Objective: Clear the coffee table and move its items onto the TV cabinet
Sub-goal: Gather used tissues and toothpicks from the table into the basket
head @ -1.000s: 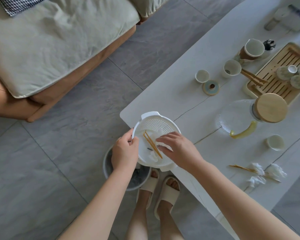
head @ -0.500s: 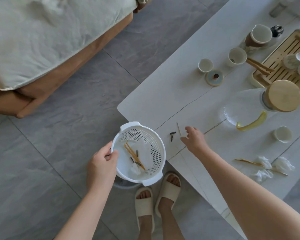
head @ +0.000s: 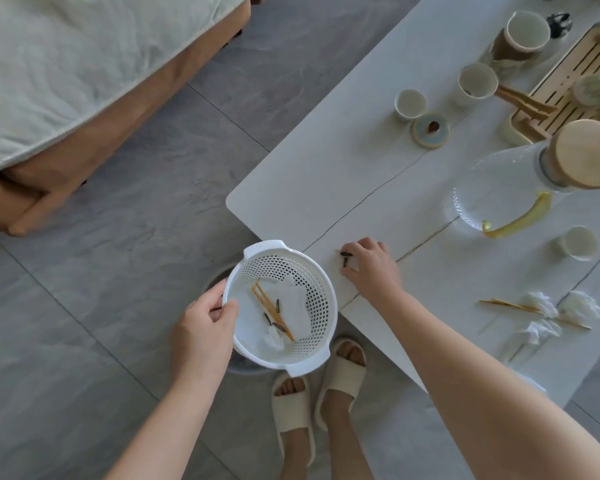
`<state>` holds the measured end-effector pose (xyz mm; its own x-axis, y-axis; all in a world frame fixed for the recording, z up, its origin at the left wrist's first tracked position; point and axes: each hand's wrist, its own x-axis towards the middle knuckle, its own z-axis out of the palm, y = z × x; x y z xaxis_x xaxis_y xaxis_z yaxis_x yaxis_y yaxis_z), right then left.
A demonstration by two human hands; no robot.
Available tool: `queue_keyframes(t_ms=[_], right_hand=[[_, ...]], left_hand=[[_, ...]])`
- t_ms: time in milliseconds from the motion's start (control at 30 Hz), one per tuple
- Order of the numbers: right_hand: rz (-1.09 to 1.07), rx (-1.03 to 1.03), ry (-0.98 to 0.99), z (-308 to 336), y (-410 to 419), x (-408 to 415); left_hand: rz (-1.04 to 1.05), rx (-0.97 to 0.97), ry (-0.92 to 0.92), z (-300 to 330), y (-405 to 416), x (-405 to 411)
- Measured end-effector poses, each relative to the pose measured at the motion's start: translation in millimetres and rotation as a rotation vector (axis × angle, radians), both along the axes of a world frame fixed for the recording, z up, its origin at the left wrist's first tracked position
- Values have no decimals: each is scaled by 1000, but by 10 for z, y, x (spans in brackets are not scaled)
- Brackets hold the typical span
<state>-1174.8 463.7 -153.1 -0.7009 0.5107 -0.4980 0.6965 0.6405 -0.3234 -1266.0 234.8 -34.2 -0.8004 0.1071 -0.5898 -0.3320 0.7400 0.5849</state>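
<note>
- Head view: the left hand point(head: 201, 327) grips the rim of the white colander point(head: 284, 306), now held off the counter's point(head: 326, 174) near-left corner, above the floor, instead of resting on that edge as a second ago.
- Sticks and tissue point(head: 291, 303) lie inside it.
- The right hand point(head: 371, 265) has left the colander and lies on the counter by the near edge, fingers curled around dark seeds point(head: 345, 258).
- Crumpled tissues point(head: 548, 310) are unmoved near the right edge.

The left hand point(head: 201, 327) grips the rim of a white colander point(head: 317, 296) just off the table point(head: 326, 188) corner. The right hand point(head: 371, 268) rests at the table's near edge, fingertips touching two dark seeds point(head: 345, 258).
</note>
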Motion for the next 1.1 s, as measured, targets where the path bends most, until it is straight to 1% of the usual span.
queue_keyframes(t_ms=[233, 467, 533, 600, 667, 700, 733, 767, 800, 867, 900, 933, 967, 1033, 1100], right_hand=[[-54, 92, 70, -137, -115, 18], [-167, 38, -16, -126, -139, 92], [-249, 5, -12, -94, -136, 134], [-465, -103, 93, -5, -115, 177], [-697, -264, 293, 152, -112, 194], [-742, -349, 387, 259, -139, 200], [-723, -415, 453, 385, -194, 208], [-643, -448, 490, 515, -270, 223], [-514, -448, 500, 639, -363, 247], [-208, -405, 444, 804, -539, 321], [-91, -378, 393, 845, -602, 365], [-35, -342, 355, 859, -635, 411], [-47, -298, 350, 859, -633, 457], [-145, -197, 365, 807, -551, 543], [-168, -128, 269, 693, -404, 611]], left_hand=[[-15, 25, 10, -93, -15, 7], [-38, 2, 14, -26, 16, 21], [-45, -5, 9, -1, 43, 39], [-51, -20, 10, -5, 61, 49], [-44, -24, 14, -43, 63, 54], [-33, -23, 17, -50, 64, 61], [-27, -26, 17, -47, 67, 72], [-25, -26, 10, -39, 75, 88], [-24, -24, -4, -25, 87, 112], [-34, -22, -27, 19, 119, 181], [-44, -21, -33, 40, 131, 220], [-55, -17, -38, 60, 137, 263], [-62, -13, -43, 73, 135, 309], [-61, -10, -62, 80, 110, 414], [-37, -6, -81, 66, 73, 534]])
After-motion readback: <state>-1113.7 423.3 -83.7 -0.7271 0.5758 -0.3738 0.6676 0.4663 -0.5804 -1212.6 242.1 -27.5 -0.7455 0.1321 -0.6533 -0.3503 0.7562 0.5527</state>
